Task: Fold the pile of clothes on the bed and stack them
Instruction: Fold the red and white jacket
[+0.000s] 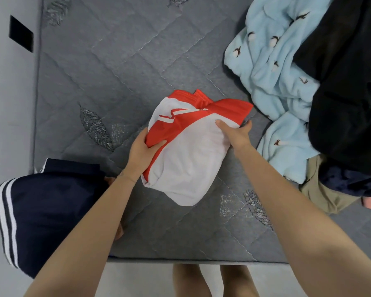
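The folded red-and-white garment (186, 159) is mid-bed over the grey mattress (116, 71), gripped at both sides: the left hand (140, 153) clamps its left edge, thumb on top and fingers tucked beneath, and the right hand (237, 135) curls round its right edge likewise. Near left lies a folded navy garment (51, 206) with white stripes; crowding the right, pale blue fabric (272, 67), a black garment (347, 93) and a khaki piece (321, 189) lie heaped

Head camera looks steeply down, close over mattress (137, 61).
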Motion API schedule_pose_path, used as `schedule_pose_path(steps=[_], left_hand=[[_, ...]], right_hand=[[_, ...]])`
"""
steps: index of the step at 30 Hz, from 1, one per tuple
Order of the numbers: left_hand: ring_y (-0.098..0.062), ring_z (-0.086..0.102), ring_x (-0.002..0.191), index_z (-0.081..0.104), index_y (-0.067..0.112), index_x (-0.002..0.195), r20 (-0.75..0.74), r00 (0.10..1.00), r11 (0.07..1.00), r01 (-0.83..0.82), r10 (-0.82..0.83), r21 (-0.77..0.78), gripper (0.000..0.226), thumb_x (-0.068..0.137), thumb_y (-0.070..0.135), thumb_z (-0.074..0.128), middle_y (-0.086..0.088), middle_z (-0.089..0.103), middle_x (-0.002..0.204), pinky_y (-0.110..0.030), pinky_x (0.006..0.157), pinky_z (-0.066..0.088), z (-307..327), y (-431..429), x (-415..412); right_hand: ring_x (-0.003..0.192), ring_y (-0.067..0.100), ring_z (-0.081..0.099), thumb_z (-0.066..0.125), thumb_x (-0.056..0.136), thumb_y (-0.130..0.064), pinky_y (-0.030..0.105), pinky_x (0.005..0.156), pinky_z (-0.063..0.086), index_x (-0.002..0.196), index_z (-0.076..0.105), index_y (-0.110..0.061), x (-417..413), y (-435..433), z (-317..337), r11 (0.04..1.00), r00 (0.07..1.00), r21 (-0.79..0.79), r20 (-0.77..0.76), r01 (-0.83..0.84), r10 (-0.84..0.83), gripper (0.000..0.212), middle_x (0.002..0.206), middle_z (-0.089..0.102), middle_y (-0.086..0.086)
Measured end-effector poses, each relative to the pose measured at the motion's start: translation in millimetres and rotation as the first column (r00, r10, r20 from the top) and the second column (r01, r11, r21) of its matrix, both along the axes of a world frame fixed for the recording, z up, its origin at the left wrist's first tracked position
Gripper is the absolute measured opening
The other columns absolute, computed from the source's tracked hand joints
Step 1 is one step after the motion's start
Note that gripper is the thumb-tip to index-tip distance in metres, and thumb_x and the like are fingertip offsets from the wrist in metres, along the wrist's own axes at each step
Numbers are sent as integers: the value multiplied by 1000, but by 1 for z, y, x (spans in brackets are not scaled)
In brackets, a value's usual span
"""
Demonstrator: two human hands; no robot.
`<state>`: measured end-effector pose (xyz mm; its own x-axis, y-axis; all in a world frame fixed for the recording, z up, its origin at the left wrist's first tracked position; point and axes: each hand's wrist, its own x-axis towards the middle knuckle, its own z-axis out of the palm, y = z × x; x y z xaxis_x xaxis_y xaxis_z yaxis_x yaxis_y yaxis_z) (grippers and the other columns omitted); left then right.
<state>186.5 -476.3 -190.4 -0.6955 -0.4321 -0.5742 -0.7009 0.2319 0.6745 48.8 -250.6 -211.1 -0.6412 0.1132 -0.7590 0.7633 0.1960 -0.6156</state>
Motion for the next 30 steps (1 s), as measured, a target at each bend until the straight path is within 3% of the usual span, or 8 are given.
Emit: schedule_pose_path(steps=[4,8,11,15,19,22,25,30], left_hand=[[-24,57,120,50,20,136,-32,994,993,101,-103,-60,55,89,43,67,-5,60,134,-37,102,42,3,-7,-15],[-23,65,95,62,16,113,-102,966,953,212,-238,-214,36,89,41,69,-2,70,104,-39,88,51,3,-5,-34],[-27,61,77,58,15,90,-95,906,850,346,-413,-397,24,88,37,69,-1,64,83,-38,68,48,2,5,-52],[-34,61,78,57,14,90,-111,801,703,438,-588,-561,14,91,28,60,-5,62,86,-38,69,42,3,12,-65],[-29,59,111,56,15,128,-135,928,779,205,-348,-593,54,91,54,60,-7,61,125,-45,92,45,-3,3,-52],[-28,42,136,34,12,149,-114,991,926,-105,68,-362,84,87,60,63,-12,43,149,-44,110,35,-11,-1,-22],[-26,41,137,17,11,154,76,922,924,-382,380,2,97,86,64,60,-9,38,153,-37,113,35,-20,4,8],[-15,50,126,30,18,150,65,942,928,-335,329,165,80,87,55,64,4,50,140,-28,100,42,-35,26,35]], right_hand=[[96,13,64,86,73,-15,16,67,54,135,45,-8,13,8,0,997,996,-16,-34,82,-82,74,118,64,3],[98,17,68,84,75,-12,21,75,57,127,57,-7,46,26,2,982,979,-12,-83,188,-189,58,112,70,6],[106,19,66,87,71,-21,33,94,54,131,58,-9,76,38,1,984,984,26,-21,178,-178,68,119,69,5],[110,15,59,86,73,-19,26,93,47,132,51,-7,82,46,15,985,998,169,-53,-24,33,70,126,61,0],[143,17,28,89,67,-36,24,115,22,152,21,-8,54,50,26,907,914,414,-332,-82,234,112,155,31,7],[147,26,21,81,68,-58,39,121,16,155,15,-10,32,44,12,749,824,559,-191,-357,534,120,159,26,9],[146,25,26,72,50,-84,46,119,23,157,8,-20,22,36,2,756,821,388,4,-527,571,140,160,27,2],[144,20,32,69,41,-92,47,118,27,155,7,-35,27,37,-9,826,852,224,40,-517,523,141,158,31,-6]])
